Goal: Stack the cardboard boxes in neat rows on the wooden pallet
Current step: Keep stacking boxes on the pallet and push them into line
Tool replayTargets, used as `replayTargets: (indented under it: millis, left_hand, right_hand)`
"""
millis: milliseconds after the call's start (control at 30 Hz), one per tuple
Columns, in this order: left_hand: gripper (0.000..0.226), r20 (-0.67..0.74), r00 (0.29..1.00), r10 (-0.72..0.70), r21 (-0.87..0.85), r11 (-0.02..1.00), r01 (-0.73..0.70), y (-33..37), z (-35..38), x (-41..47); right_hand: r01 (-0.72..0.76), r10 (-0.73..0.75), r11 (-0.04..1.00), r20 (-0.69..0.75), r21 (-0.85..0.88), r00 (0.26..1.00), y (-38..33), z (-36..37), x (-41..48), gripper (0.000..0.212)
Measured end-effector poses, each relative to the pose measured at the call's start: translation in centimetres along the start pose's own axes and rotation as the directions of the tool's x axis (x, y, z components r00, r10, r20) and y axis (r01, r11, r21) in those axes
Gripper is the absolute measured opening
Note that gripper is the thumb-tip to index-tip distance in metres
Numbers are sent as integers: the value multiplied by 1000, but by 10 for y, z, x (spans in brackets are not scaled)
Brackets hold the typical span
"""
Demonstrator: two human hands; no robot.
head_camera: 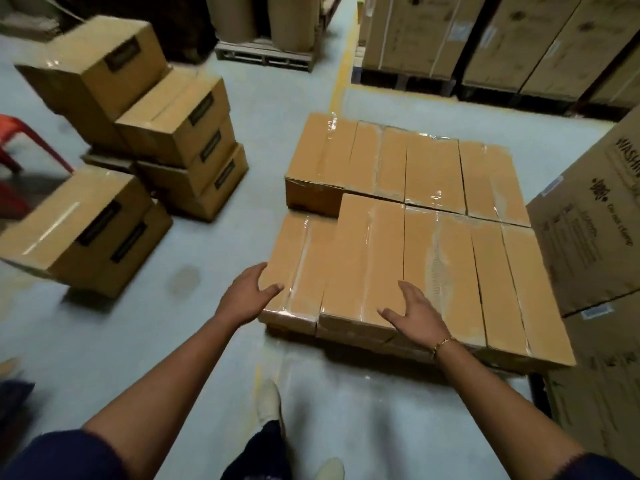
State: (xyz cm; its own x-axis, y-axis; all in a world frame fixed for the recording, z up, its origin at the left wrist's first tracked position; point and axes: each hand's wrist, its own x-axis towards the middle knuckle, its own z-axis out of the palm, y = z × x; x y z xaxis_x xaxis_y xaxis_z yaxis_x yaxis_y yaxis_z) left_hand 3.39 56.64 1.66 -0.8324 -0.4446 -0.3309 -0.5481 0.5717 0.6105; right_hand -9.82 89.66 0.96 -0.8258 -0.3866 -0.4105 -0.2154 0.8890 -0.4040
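On the near row of boxes (363, 254), left hand (249, 292) and right hand (414, 315) rest spread wide.

the wooden pallet (398, 348) is almost wholly hidden under the stacked boxes (433, 188); only a dim strip shows below their near edge. the black labels (204, 109) on the loose boxes (166, 133) at left are blurred and unreadable. the red chair (20, 133) is cut by the left edge. the large printed carton (588, 244) runs off the right edge, its heading cut short, its small print too blurred to read.
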Motion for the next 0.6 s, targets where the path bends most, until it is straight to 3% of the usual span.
replayTargets:
  millis: [300, 600]
  left_hand:
    - [75, -189, 977, -95, -120, 990, 73, -89, -104, -8]
    - [76, -166, 972, -168, -176, 975, 138, -200, -206, 34]
  right_hand:
    - [178, -178, 983, 10, -50, 984, -142, 17, 38, 85]
    - [208, -208, 978, 25, 19, 978, -299, 71, 112, 84]
